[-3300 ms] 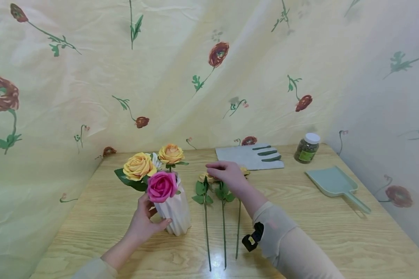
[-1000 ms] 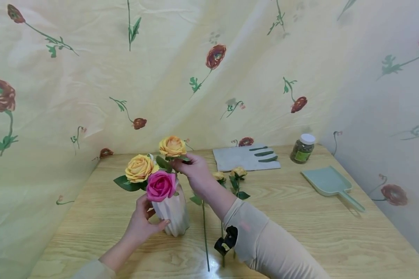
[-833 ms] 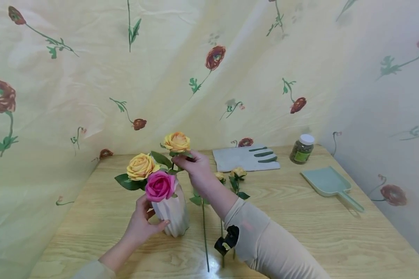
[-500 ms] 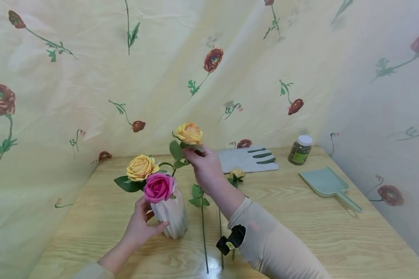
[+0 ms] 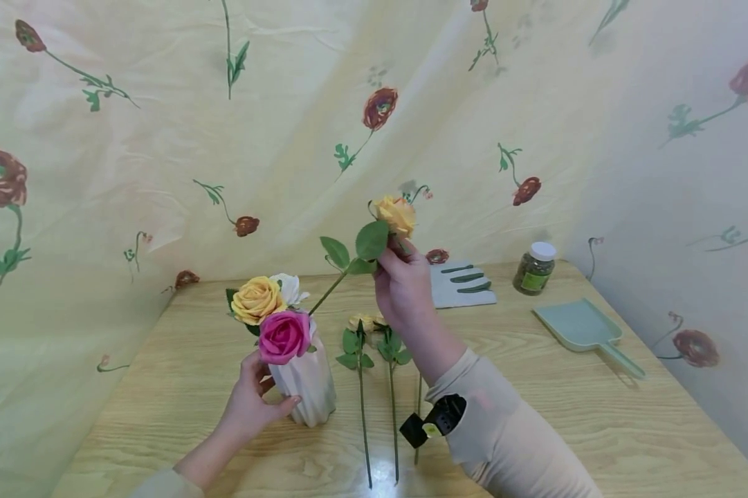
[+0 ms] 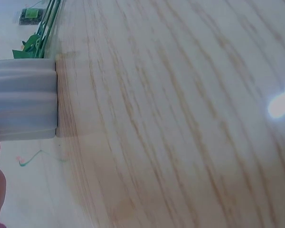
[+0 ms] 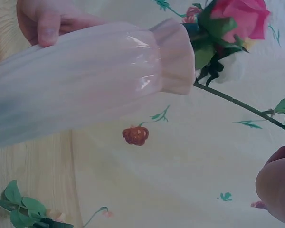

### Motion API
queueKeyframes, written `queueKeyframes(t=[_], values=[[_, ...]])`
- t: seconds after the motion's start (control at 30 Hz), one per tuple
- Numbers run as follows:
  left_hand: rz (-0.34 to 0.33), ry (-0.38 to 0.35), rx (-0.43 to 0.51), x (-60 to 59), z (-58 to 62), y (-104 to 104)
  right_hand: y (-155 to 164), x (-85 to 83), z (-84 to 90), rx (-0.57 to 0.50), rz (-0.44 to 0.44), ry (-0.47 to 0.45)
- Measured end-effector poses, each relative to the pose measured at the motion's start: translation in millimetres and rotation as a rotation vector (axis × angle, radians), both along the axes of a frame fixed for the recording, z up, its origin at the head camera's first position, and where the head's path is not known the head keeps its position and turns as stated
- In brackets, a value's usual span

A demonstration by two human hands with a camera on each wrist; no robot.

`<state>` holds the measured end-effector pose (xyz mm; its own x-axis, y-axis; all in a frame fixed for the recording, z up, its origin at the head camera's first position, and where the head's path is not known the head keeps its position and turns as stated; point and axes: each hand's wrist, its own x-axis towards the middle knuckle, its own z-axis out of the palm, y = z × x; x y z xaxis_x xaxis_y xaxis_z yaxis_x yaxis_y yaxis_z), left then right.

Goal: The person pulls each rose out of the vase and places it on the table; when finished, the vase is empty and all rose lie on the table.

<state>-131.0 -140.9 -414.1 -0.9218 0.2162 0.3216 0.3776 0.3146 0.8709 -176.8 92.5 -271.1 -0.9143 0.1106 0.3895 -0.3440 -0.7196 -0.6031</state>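
A white fluted vase stands on the table, and my left hand grips its left side. In it are a pink rose, a yellow rose and a white flower. My right hand pinches another yellow rose just below its bloom, up and to the right of the vase. That rose's stem leans, and its lower end is still inside the vase mouth, as the right wrist view shows. In the left wrist view only the vase's lower part and a bit of my hand appear.
Three yellow roses lie side by side right of the vase, one with leaves nearest it. Behind them is a white glove, partly hidden by my hand. Farther right are a white-lidded jar and a pale green dustpan.
My right hand moved from the lying roses to the vase, took hold of the yellow rose, and drew it up and to the right. My left hand stays on the vase.
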Motion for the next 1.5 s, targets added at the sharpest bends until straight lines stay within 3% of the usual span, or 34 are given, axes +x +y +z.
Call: queueKeyframes(t=[0.1, 0.23, 0.6, 1.07, 1.5], values=[[-0.004, 0.014, 0.035, -0.5, -0.8, 0.7, 5.3, -1.7, 0.6, -0.053, -0.007, -0.015], [-0.022, 0.012, 0.069, -7.3, -12.0, -3.1, 13.6, -4.1, 1.4, -0.117, -0.003, -0.044], [-0.028, 0.008, 0.073, -7.6, -11.3, -5.7, 44.2, -14.1, 0.2, -0.214, -0.060, -0.088], [-0.004, -0.026, 0.059, -7.8, -14.3, -4.8, 90.0, -19.7, -15.8, -0.357, -0.104, -0.165], [-0.010, -0.069, 0.055, -7.7, -13.6, -5.6, 113.9, -27.7, -40.1, -0.166, -0.207, -0.284]])
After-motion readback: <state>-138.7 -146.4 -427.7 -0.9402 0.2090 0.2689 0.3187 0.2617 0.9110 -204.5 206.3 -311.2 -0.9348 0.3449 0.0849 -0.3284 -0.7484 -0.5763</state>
